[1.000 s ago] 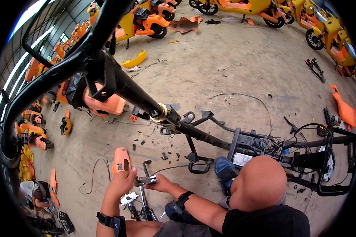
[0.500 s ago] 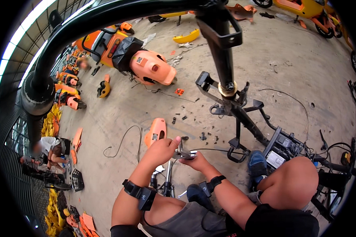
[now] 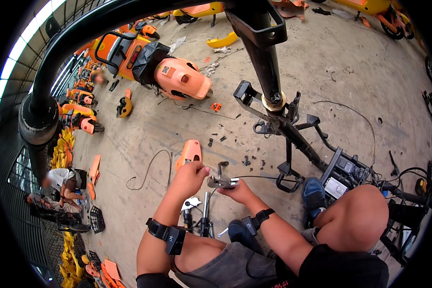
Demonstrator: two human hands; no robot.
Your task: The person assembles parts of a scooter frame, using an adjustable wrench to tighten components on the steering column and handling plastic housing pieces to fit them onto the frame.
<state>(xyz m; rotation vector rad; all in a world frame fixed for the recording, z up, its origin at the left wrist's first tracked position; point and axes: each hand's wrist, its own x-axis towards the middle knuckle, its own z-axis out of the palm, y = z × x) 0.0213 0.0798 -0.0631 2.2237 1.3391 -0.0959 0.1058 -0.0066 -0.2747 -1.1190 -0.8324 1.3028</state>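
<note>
My right hand (image 3: 239,191) is closed around a grey metal part (image 3: 221,182) that looks like a brake caliper. A black cable (image 3: 261,176) runs from beside it toward the black vehicle frame (image 3: 297,144). Just left of the metal part is my left hand (image 3: 191,179), its fingers curled in with the thumb toward the part. Whether anything small sits in those fingers is hidden. Beyond the left hand an orange plastic cover (image 3: 192,150) lies on the floor. Below the hands stand silver and black fork tubes (image 3: 205,211), partly hidden by my leg.
A black handlebar (image 3: 129,19) arches over the view. Small dark parts (image 3: 246,160) and a looped cable (image 3: 151,165) lie on the concrete. An orange scooter (image 3: 177,77) stands further off. At the left, people (image 3: 62,182) crouch near a black basket (image 3: 97,219).
My left hand has drawn back slightly left from the metal part, and its thumb has lowered. My right hand keeps hold of the part. The view has shifted a little.
</note>
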